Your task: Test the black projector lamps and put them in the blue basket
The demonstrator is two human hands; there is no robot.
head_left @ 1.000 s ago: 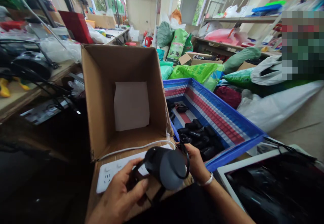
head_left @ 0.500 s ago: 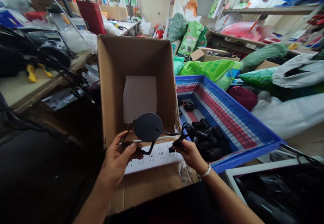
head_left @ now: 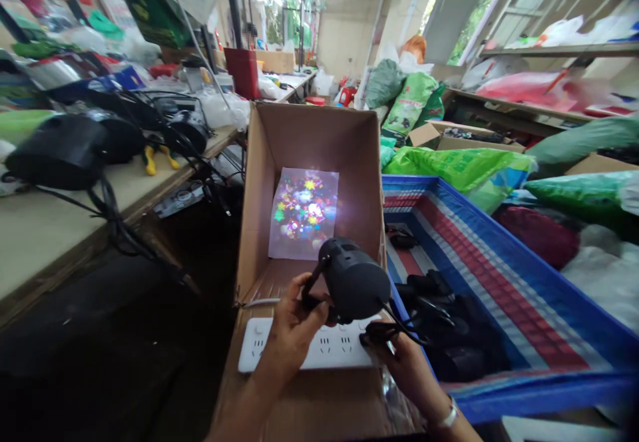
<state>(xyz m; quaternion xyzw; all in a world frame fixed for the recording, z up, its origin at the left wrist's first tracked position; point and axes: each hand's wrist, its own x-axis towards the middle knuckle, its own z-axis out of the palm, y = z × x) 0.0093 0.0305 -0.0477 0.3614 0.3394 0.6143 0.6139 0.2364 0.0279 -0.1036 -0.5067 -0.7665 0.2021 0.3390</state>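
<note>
The cardboard box (head_left: pixel 309 136), lying on its side, holds a white sheet (head_left: pixel 303 212) lit with coloured patterns. The blue crate (head_left: pixel 499 255) holds black units (head_left: pixel 449 342). The left hand (head_left: pixel 292 329) grips the black projector (head_left: pixel 355 282) over the power strip (head_left: pixel 257 352). The right hand (head_left: pixel 404 362) is closed on its cord (head_left: pixel 394 325).

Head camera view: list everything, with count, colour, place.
brown cardboard box: one, brown, centre
white paper sheet: one, white with coloured light pattern, box's back wall
white power strip: one, white, box's front flap
black round projector lamp: one, black, above strip
black cable plug: one, black, strip's right end
blue plastic crate: one, blue, red-white striped floor, right
black parts: several, black, inside crate
green plastic bags: several, green, behind crate
wooden workbench: one, tan, left
left hand: fingers grip lamp's bracket
right hand: fingers hold plug
</note>
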